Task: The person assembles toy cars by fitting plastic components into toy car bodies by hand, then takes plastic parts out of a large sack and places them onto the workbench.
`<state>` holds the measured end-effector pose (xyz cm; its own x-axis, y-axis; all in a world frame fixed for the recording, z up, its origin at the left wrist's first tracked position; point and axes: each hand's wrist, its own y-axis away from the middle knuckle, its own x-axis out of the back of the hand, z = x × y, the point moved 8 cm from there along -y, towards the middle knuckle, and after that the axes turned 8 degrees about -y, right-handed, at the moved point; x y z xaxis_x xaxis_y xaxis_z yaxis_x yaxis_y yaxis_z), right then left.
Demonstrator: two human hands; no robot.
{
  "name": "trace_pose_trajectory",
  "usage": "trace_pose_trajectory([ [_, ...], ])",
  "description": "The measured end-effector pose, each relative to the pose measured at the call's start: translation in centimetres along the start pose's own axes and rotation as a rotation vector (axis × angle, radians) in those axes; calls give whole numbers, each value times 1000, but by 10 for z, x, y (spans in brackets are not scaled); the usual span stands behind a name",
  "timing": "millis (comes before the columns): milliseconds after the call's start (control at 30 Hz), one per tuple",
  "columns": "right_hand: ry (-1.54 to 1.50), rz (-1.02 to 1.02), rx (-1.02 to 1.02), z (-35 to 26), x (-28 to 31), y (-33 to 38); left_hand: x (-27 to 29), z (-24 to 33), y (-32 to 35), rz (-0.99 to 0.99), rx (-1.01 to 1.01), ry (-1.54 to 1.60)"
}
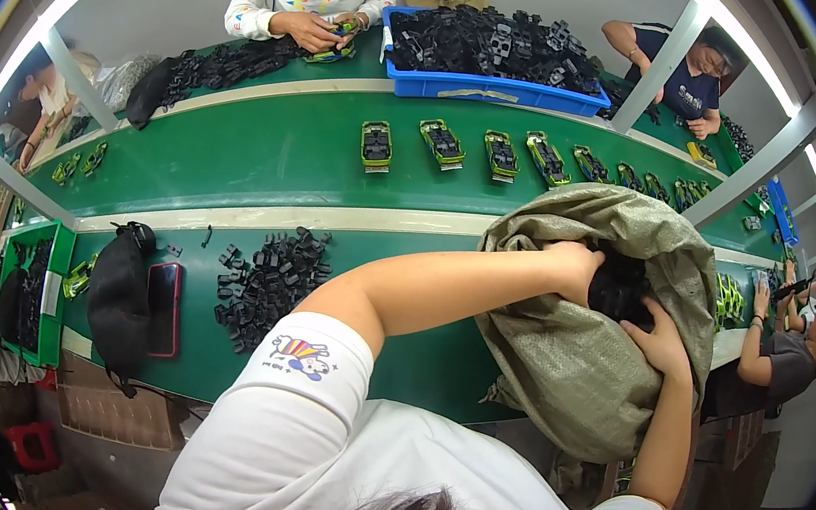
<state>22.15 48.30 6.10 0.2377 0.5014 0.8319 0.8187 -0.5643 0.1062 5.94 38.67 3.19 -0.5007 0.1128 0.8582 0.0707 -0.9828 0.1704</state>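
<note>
A large olive woven sack (570, 374) stands open at the front edge of the green table, its rim rolled outward. Small black plastic parts (618, 287) show inside its mouth. My left hand (575, 270) reaches over the rim from the left, its fingers hidden down in the sack. On the right side of the opening lies my right hand (662, 340), thumb and fingers apart, the fingertips against the black parts. To the left of the sack, a loose pile of black plastic parts (269, 285) rests on the table.
Green toy car bodies with black undersides (502, 155) line the green conveyor belt (238, 160). A blue bin (492, 90) heaped with black parts stands beyond. A phone (163, 310), a black pouch (119, 303) and a green crate (52, 305) lie left. Other people work around.
</note>
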Motion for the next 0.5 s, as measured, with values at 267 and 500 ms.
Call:
trace_pose_trajectory([
  [267,109,93,67,-49,29,23,99,17,94,454,-238,127],
  [500,-28,228,117,-102,55,47,219,-338,149,1117,437,412],
])
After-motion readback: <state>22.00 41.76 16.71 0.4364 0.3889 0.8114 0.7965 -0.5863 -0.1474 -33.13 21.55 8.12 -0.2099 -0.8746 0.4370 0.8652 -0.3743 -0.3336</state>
